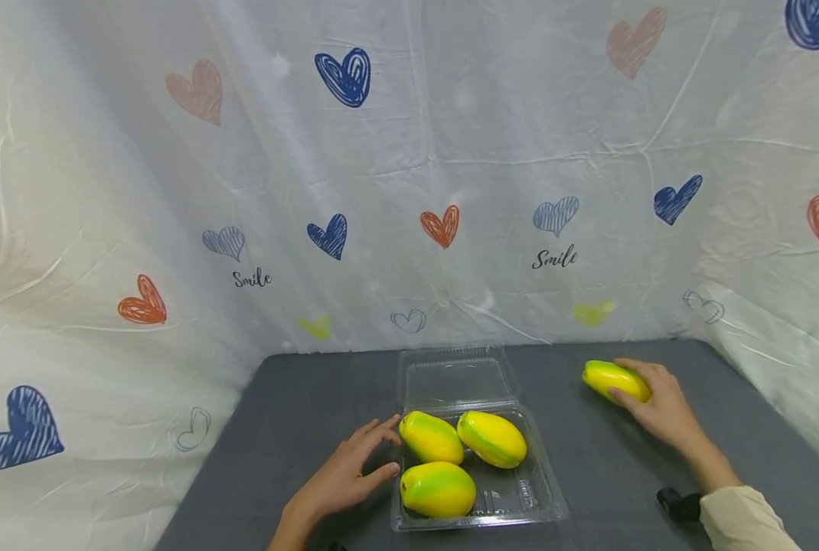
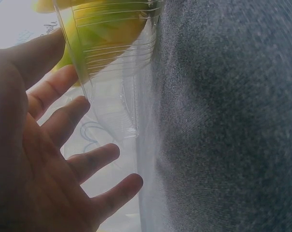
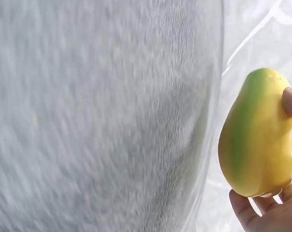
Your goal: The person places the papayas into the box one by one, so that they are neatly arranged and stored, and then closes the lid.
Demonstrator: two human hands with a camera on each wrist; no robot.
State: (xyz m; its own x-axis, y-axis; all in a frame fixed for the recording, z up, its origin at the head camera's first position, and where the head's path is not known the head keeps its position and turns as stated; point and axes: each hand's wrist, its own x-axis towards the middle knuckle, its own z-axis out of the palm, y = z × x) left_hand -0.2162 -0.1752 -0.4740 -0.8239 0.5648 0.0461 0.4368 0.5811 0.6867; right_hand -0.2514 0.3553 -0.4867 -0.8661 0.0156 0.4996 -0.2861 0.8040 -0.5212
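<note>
My right hand (image 1: 663,409) grips a yellow-green papaya (image 1: 615,380) at the right. In the right wrist view that papaya (image 3: 257,135) appears raised off the cloth, with the thumb on one side and fingertips under its end. A clear plastic clamshell box (image 1: 547,501) stands open in the middle, its lid (image 1: 458,379) laid back. Three more papayas lie in its base: one back left (image 1: 432,438), one back right (image 1: 492,439), one front left (image 1: 438,490). My left hand (image 1: 346,471) is at the box's left rim. Its fingers (image 2: 68,113) are spread, some against the clear wall.
Dark grey cloth (image 1: 299,405) covers the table. A white curtain (image 1: 382,298) printed with hearts hangs behind and at both sides. A black strap-like object (image 1: 681,505) sits at my right wrist, by the beige sleeve (image 1: 743,520).
</note>
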